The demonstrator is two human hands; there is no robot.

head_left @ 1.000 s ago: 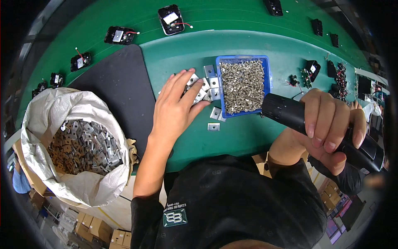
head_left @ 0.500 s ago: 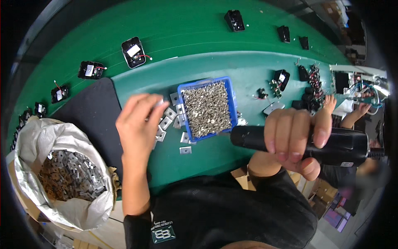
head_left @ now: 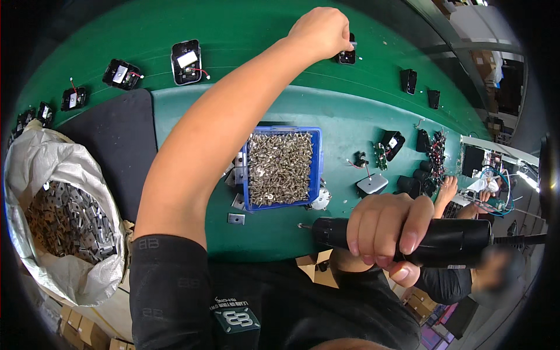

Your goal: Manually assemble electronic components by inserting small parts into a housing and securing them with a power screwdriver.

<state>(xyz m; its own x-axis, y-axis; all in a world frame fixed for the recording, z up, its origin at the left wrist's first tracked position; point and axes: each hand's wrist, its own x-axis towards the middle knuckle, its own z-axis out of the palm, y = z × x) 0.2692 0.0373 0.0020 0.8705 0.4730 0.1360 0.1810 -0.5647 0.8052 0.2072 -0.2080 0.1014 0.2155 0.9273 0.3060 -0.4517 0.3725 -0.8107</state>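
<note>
Green counter [head_left: 344,140] mid-view, green conveyor belt [head_left: 251,44] arcing past it from 10 through 12 to 2. Grey metal beam [head_left: 454,44] at 2, stacked cartons [head_left: 485,63] behind it. Bright strip light [head_left: 528,182] at 3. Grey floor [head_left: 496,300] at 4. More cardboard boxes [head_left: 90,333] near 8.

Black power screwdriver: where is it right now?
In the head view, the black power screwdriver is right of centre, gripped in the right hand, its bit pointing left, just below the blue screw tray.
</note>
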